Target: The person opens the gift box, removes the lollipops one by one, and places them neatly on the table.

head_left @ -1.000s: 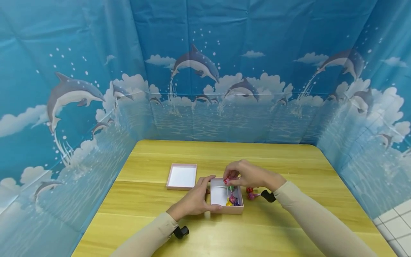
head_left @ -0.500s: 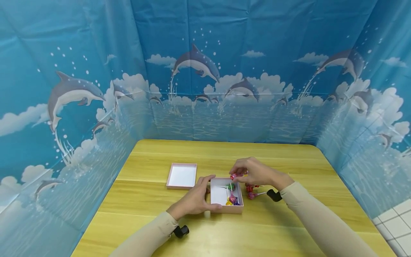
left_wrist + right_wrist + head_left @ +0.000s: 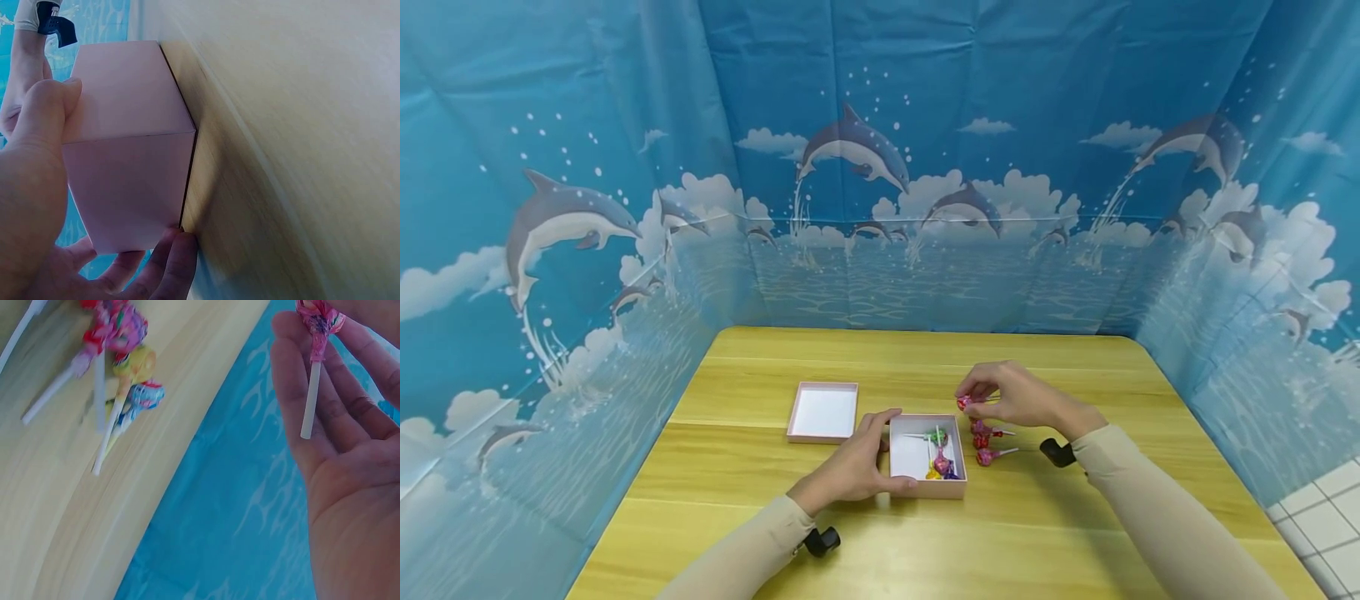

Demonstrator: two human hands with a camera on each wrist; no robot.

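Note:
My left hand point(image 3: 850, 468) grips an open pink box point(image 3: 928, 490), its thumb on the front wall and the fingers around the left and back. In the left wrist view the outer pink walls point(image 3: 128, 187) of the box show between thumb and fingers. Inside it, at the right, lie a green lollipop point(image 3: 940, 436), a pink lollipop point(image 3: 942, 464), a yellow one point(image 3: 932, 473) and a dark purple one. To the box's right, my right hand point(image 3: 1022, 400) pinches a pink-wrapped lollipop point(image 3: 319, 325) by its head, white stick pointing back toward the palm, above the table.
Several loose lollipops point(image 3: 983, 442) lie on the table just right of the box; a yellow one point(image 3: 134, 365) and a blue one point(image 3: 148, 395) show in the right wrist view. The shallow pink lid point(image 3: 825, 412) lies left of the box. A dolphin-print curtain point(image 3: 880, 275) surrounds the wooden table.
From above the box, my right hand has moved right and slightly back, a lollipop between its fingers throughout, to over the table. My left hand keeps its grip on the box.

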